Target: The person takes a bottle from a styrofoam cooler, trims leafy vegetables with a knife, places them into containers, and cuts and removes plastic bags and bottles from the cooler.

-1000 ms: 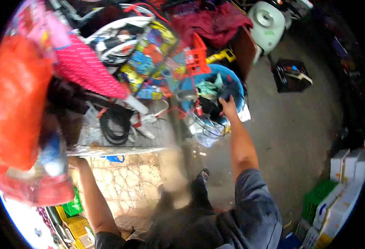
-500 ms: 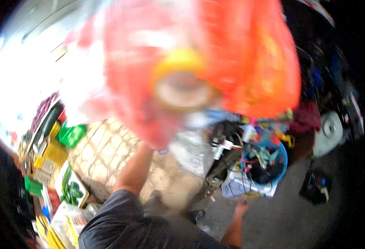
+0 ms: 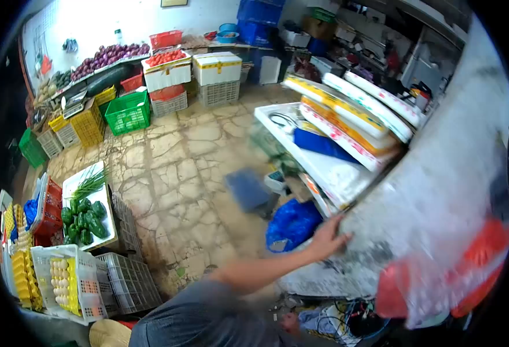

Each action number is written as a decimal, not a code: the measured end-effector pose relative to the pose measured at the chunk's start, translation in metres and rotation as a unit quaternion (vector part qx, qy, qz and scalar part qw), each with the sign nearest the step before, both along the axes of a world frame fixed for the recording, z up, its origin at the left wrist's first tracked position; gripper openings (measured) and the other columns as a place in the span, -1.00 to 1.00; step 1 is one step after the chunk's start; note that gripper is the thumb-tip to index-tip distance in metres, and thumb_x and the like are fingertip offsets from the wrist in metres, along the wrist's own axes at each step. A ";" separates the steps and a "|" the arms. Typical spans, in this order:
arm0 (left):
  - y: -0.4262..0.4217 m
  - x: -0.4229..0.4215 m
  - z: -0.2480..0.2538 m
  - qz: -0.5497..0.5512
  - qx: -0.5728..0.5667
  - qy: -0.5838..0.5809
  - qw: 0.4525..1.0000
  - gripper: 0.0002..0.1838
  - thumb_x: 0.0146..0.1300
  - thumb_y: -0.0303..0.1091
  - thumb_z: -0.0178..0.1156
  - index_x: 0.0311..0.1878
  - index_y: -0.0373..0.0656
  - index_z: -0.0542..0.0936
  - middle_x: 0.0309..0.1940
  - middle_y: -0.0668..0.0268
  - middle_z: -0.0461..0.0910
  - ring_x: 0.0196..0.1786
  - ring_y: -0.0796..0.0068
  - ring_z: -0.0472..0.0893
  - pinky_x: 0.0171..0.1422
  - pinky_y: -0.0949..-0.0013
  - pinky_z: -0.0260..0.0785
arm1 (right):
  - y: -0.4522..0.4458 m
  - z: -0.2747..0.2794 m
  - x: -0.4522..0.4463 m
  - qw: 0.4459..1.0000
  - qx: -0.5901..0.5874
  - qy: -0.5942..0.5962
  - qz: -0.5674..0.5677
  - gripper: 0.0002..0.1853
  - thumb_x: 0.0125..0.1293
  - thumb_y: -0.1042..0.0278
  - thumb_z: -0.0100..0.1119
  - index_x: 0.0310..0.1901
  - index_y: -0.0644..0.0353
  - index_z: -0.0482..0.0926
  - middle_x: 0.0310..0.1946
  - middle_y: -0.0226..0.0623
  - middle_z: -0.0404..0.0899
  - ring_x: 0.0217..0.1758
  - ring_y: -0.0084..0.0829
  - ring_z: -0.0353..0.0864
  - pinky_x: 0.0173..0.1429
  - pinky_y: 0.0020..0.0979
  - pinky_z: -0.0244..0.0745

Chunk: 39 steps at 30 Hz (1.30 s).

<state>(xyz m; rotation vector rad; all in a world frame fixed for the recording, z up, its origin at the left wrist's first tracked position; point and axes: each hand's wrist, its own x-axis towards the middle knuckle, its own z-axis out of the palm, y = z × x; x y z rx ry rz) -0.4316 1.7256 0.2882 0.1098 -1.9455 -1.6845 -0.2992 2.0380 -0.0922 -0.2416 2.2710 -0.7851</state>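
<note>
My left hand [image 3: 328,238] reaches out with fingers spread against the edge of a pale, stained wall-like panel [image 3: 433,173], just below a white foam tray [image 3: 318,156]. It holds nothing that I can see. A blue plastic bag [image 3: 293,224] hangs just beside that wrist. Low in the view, my right hand [image 3: 291,324] is small and blurred, near tangled dark cables [image 3: 347,324] and a pale cloth [image 3: 318,319]; its fingers cannot be made out. Red and clear plastic bags [image 3: 422,277] hang at the lower right.
Foam lids [image 3: 347,107] lie stacked on the tray. Across the cracked tile floor [image 3: 179,168] stand a green crate [image 3: 128,113], foam boxes [image 3: 217,68] and onions [image 3: 108,59]. Green peppers [image 3: 84,222] and an egg crate [image 3: 63,283] are at the left.
The view has swung, and the plastic bags that filled its upper part now hang at the lower right. My left hand, hidden by them before, now shows against the panel's edge.
</note>
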 end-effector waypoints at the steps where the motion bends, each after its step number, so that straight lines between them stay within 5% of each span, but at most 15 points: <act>1: -0.021 0.010 0.004 -0.079 -0.005 0.003 0.997 -0.20 0.31 0.10 0.17 0.41 -0.28 0.23 0.33 -0.10 0.35 0.32 0.07 0.43 0.40 0.17 0.25 | -0.018 0.022 -0.011 0.998 -0.051 0.015 0.023 -0.76 0.26 0.26 0.22 -0.41 0.28 0.57 -0.60 -0.34 0.46 -0.53 -0.35 0.47 -0.30 -0.21 0.46; 2: -0.038 0.018 0.000 -0.130 -0.007 0.006 0.991 -0.18 0.30 0.12 0.18 0.43 -0.27 0.22 0.32 -0.09 0.36 0.33 0.07 0.42 0.40 0.16 0.26 | -0.033 0.038 -0.029 0.945 -0.143 0.200 0.215 -0.82 0.23 0.33 0.20 -0.39 0.28 0.58 -0.50 -0.31 0.54 -0.51 -0.35 0.52 -0.35 -0.25 0.49; 5: -0.109 0.044 -0.008 -0.299 0.008 -0.051 0.953 -0.16 0.30 0.15 0.17 0.43 -0.27 0.23 0.27 -0.08 0.43 0.34 0.06 0.42 0.38 0.14 0.29 | -0.113 0.071 -0.059 0.988 -0.088 -0.038 -0.118 -0.85 0.23 0.37 0.17 -0.34 0.29 0.60 -0.39 -0.26 0.60 -0.49 -0.35 0.58 -0.40 -0.30 0.51; 7: -0.175 0.057 -0.041 -0.367 0.004 -0.105 0.924 -0.18 0.28 0.15 0.19 0.41 -0.28 0.28 0.26 -0.09 0.44 0.29 0.05 0.47 0.32 0.15 0.34 | -0.169 0.083 -0.074 0.972 -0.107 -0.082 -0.193 -0.83 0.23 0.36 0.16 -0.35 0.29 0.61 -0.41 -0.25 0.62 -0.48 -0.37 0.60 -0.42 -0.31 0.52; 11: -0.295 0.097 -0.101 -0.180 -0.053 -0.237 0.953 -0.24 0.27 0.16 0.19 0.33 -0.28 0.39 0.13 -0.05 0.56 0.18 0.08 0.56 0.27 0.15 0.39 | -0.243 0.077 -0.097 0.978 -0.111 -0.094 -0.146 -0.79 0.25 0.32 0.17 -0.32 0.32 0.63 -0.48 -0.26 0.61 -0.48 -0.39 0.59 -0.39 -0.31 0.52; 13: -0.353 0.131 -0.064 -0.122 0.156 -0.300 0.933 -0.40 0.36 -0.08 0.17 0.30 -0.34 0.40 0.17 0.04 0.54 0.20 0.26 0.54 0.28 0.25 0.39 | -0.321 0.142 -0.107 0.994 0.085 -0.068 0.022 -0.73 0.28 0.24 0.18 -0.22 0.34 0.64 -0.46 -0.23 0.63 -0.46 -0.38 0.61 -0.32 -0.32 0.52; 16: -0.404 0.155 -0.073 0.022 0.212 -0.262 0.941 -0.42 0.34 -0.12 0.21 0.29 -0.34 0.42 0.13 0.01 0.56 0.19 0.22 0.54 0.24 0.22 0.39 | -0.374 0.093 -0.134 0.982 -0.042 0.049 0.176 -0.63 0.29 0.13 0.22 -0.09 0.31 0.63 -0.38 -0.21 0.67 -0.40 -0.40 0.63 -0.28 -0.32 0.51; 19: -0.439 0.159 -0.059 0.024 0.200 -0.322 0.925 -0.41 0.33 -0.12 0.24 0.29 -0.33 0.43 0.14 -0.01 0.56 0.21 0.21 0.53 0.25 0.21 0.38 | -0.454 0.126 -0.152 0.995 -0.035 0.003 0.098 -0.65 0.30 0.14 0.23 -0.06 0.27 0.65 -0.36 -0.21 0.68 -0.33 -0.39 0.65 -0.23 -0.32 0.53; 22: -0.481 0.146 -0.085 -0.011 0.152 -0.355 0.922 -0.40 0.33 -0.12 0.25 0.29 -0.33 0.43 0.16 -0.01 0.55 0.23 0.19 0.52 0.25 0.20 0.37 | -0.483 0.040 -0.190 0.978 -0.118 -0.173 0.000 -0.68 0.31 0.19 0.24 -0.04 0.24 0.65 -0.28 -0.15 0.69 -0.21 -0.37 0.66 -0.10 -0.33 0.55; 23: -0.498 0.139 -0.087 -0.006 0.151 -0.347 0.925 -0.39 0.33 -0.11 0.25 0.29 -0.33 0.42 0.16 -0.01 0.54 0.23 0.18 0.52 0.25 0.20 0.37 | -0.492 0.004 -0.200 0.983 -0.068 -0.047 0.163 -0.70 0.31 0.19 0.24 -0.05 0.22 0.65 -0.26 -0.16 0.69 -0.19 -0.37 0.66 -0.10 -0.33 0.55; 25: -0.530 0.122 -0.094 0.006 0.152 -0.333 0.930 -0.38 0.33 -0.08 0.25 0.29 -0.35 0.42 0.15 -0.02 0.54 0.22 0.18 0.53 0.25 0.19 0.37 | -0.523 -0.031 -0.217 0.862 0.038 0.205 0.462 -0.72 0.31 0.20 0.26 -0.06 0.20 0.65 -0.23 -0.19 0.69 -0.16 -0.38 0.66 -0.09 -0.32 0.56; 27: -0.569 0.109 -0.120 0.033 0.156 -0.338 0.928 -0.35 0.33 -0.05 0.25 0.29 -0.39 0.41 0.15 -0.04 0.54 0.21 0.18 0.54 0.25 0.18 0.38 | -0.555 -0.006 -0.229 0.970 -0.019 -0.030 0.241 -0.72 0.31 0.21 0.27 -0.06 0.20 0.65 -0.24 -0.21 0.68 -0.18 -0.36 0.67 -0.13 -0.31 0.57; 31: -0.655 0.100 -0.128 0.108 0.126 -0.394 0.904 -0.35 0.34 -0.04 0.23 0.27 -0.41 0.42 0.13 -0.05 0.56 0.19 0.19 0.55 0.22 0.21 0.40 | -0.651 0.118 -0.242 0.979 -0.074 -0.191 -0.013 -0.73 0.31 0.25 0.29 -0.05 0.21 0.64 -0.26 -0.27 0.65 -0.22 -0.34 0.68 -0.20 -0.27 0.58; 36: -0.724 0.096 -0.122 0.195 0.166 -0.402 0.879 -0.39 0.32 -0.07 0.22 0.23 -0.43 0.45 0.05 -0.04 0.61 0.08 0.22 0.61 0.14 0.26 0.45 | -0.720 0.075 -0.304 0.986 0.005 -0.165 0.026 -0.71 0.37 0.26 0.21 -0.04 0.33 0.59 -0.22 -0.12 0.61 -0.21 -0.29 0.66 -0.20 -0.21 0.58; 39: -0.752 0.084 -0.173 0.205 0.137 -0.395 0.885 -0.43 0.32 -0.12 0.22 0.22 -0.40 0.47 0.00 0.02 0.64 -0.03 0.31 0.63 0.06 0.27 0.48 | -0.746 0.020 -0.320 0.988 -0.010 -0.156 0.015 -0.71 0.41 0.27 0.15 -0.04 0.37 0.55 -0.19 -0.07 0.58 -0.22 -0.28 0.64 -0.23 -0.18 0.56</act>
